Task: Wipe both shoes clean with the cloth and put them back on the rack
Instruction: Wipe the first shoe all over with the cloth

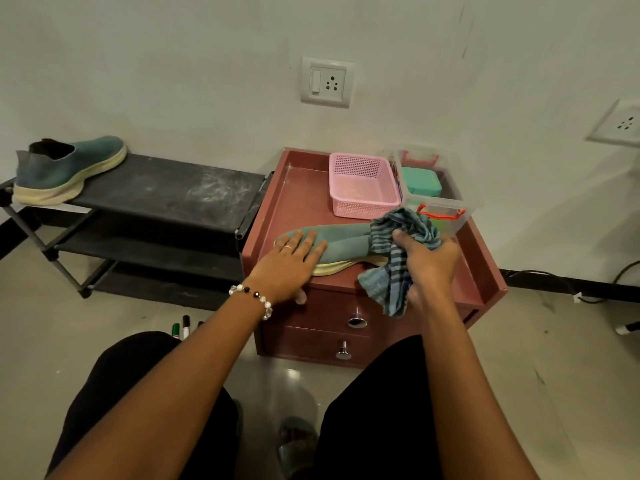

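- The right hand [429, 263] has its grip clenched round a bunched cloth [398, 258], a soft woven fabric striped blue, teal and dark; one end hangs loose below the grip.
- The left hand [291, 265] lies released, fingers straight and flat, pressing on the toe end of a teal knit shoe [343, 237] with a cream foam sole.
- That shoe lies on its side on a reddish-brown drawer cabinet [294, 192], just left of the cloth grip, and the cloth touches its ankle end.
- Beyond the grip stand a pink perforated plastic basket [363, 185] and a clear plastic box [446, 202] with orange clips.
- Far left of both hands, the second teal shoe [65, 171] stands upright on the dusty black rack [173, 192].
- No writing is legible.
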Demonstrator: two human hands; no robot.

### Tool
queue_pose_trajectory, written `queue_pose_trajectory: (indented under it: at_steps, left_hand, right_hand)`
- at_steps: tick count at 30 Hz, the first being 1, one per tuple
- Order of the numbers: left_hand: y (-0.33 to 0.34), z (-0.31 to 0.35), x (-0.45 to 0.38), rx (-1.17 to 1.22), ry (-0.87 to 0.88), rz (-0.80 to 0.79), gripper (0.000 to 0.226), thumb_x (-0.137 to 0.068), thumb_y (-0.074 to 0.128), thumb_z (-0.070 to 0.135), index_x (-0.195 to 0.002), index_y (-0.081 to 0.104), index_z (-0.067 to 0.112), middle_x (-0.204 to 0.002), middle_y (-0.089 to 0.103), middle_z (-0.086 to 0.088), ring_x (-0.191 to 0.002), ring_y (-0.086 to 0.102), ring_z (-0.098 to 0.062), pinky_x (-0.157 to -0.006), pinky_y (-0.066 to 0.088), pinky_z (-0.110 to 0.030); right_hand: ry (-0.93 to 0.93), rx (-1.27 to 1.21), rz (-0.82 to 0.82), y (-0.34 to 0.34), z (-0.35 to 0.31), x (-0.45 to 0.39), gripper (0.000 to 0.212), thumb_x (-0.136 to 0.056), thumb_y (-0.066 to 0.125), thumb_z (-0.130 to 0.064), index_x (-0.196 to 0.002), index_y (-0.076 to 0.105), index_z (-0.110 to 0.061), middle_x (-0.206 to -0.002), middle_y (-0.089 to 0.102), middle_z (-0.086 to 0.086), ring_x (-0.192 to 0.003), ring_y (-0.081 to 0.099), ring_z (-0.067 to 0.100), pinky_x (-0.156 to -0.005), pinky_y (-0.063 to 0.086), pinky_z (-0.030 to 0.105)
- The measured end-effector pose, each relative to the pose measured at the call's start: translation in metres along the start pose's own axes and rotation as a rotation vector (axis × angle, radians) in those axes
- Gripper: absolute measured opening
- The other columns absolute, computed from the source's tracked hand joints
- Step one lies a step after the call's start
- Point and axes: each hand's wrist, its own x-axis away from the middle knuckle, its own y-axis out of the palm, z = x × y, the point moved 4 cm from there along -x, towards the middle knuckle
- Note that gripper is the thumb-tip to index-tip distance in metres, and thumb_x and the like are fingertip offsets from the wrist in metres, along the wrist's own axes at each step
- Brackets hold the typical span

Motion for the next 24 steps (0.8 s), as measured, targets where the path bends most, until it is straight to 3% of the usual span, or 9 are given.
queue_pose_trajectory:
  at_steps: [2,5,7,8,10,13,17,21,24]
  left_hand:
    - [0.007,0.004,-0.001,-0.055,-0.05,0.026,0.111,-0.08,0.072,0.034,-0.152,-0.009,0.01,-0.159,0.001,-0.022,-0.145,0.007,-0.041,-0.118,0.014,-0.05]
    - [0.0,0.008,0.002,-0.062,-0.053,0.072,0.1,-0.08,0.073,0.02,-0.153,0.006,0.009,-0.151,0.031,-0.022,-0.138,0.031,-0.042,-0.111,0.031,-0.05]
    - [-0.003,0.01,0.005,-0.146,-0.024,0.063,0.09,-0.07,0.08,0.017,-0.147,0.034,0.008,-0.122,0.061,-0.017,-0.109,0.062,-0.038,-0.085,0.053,-0.044]
    - [-0.004,0.01,0.007,-0.162,-0.025,0.068,0.087,-0.062,0.085,0.016,-0.14,0.046,0.008,-0.105,0.068,-0.013,-0.092,0.068,-0.034,-0.069,0.056,-0.04]
    - [-0.009,0.011,0.01,-0.133,-0.007,0.099,0.084,-0.064,0.084,0.013,-0.139,0.047,0.01,-0.103,0.068,-0.009,-0.087,0.068,-0.029,-0.06,0.054,-0.036]
    - [-0.021,0.007,0.011,-0.006,0.011,0.108,0.077,-0.088,0.06,0.012,-0.152,0.017,0.018,-0.134,0.052,-0.003,-0.113,0.057,-0.027,-0.079,0.05,-0.038]
    - [-0.039,-0.012,0.019,0.153,0.013,0.116,0.071,-0.09,0.058,0.021,-0.15,0.022,0.018,-0.138,0.048,-0.005,-0.117,0.052,-0.027,-0.094,0.045,-0.04]
    - [-0.037,-0.025,0.019,0.201,0.045,0.162,0.071,-0.094,0.051,0.014,-0.152,0.012,0.008,-0.155,0.025,-0.012,-0.14,0.03,-0.028,-0.118,0.016,-0.045]
    - [-0.03,-0.029,0.013,0.156,-0.013,0.228,0.072,-0.1,0.043,0.017,-0.152,-0.005,0.005,-0.16,0.001,-0.016,-0.148,0.002,-0.03,-0.119,0.0,-0.046]
  right_hand:
    - [0.004,0.015,-0.023,0.001,0.002,0.0,0.032,-0.065,0.083,-0.008,-0.092,0.066,-0.011,-0.086,0.073,0.007,-0.075,0.072,0.024,-0.07,0.06,0.045]
    - [0.009,0.039,-0.039,0.003,0.004,-0.001,0.035,-0.064,0.084,-0.009,-0.094,0.067,-0.009,-0.087,0.073,0.007,-0.074,0.072,0.023,-0.069,0.06,0.043]
    - [0.018,0.041,-0.044,0.003,0.004,-0.002,0.037,-0.064,0.084,-0.011,-0.096,0.067,-0.008,-0.088,0.073,0.007,-0.074,0.072,0.022,-0.068,0.06,0.041]
    - [0.024,0.037,-0.049,0.004,0.005,-0.003,0.038,-0.064,0.084,-0.011,-0.097,0.067,-0.007,-0.089,0.073,0.008,-0.074,0.072,0.022,-0.067,0.06,0.04]
    - [0.031,0.036,-0.051,0.003,0.004,-0.001,0.04,-0.064,0.084,-0.011,-0.1,0.066,-0.006,-0.091,0.073,0.009,-0.074,0.072,0.021,-0.066,0.06,0.038]
    - [-0.015,0.084,-0.044,0.003,0.001,0.001,0.036,-0.066,0.084,-0.013,-0.097,0.065,-0.011,-0.09,0.072,0.005,-0.076,0.071,0.019,-0.07,0.06,0.037]
    - [-0.208,0.291,-0.016,0.004,-0.012,0.01,0.031,-0.072,0.081,-0.027,-0.091,0.057,-0.021,-0.089,0.067,-0.005,-0.085,0.066,0.016,-0.08,0.057,0.04]
    - [-0.394,0.425,0.013,0.009,-0.022,0.021,0.033,-0.077,0.077,-0.033,-0.098,0.055,-0.018,-0.088,0.06,-0.009,-0.088,0.061,0.015,-0.083,0.054,0.04]
    - [-0.511,0.477,-0.002,0.017,-0.025,0.028,0.035,-0.078,0.076,-0.03,-0.101,0.055,-0.013,-0.087,0.058,-0.007,-0.085,0.059,0.015,-0.078,0.053,0.038]
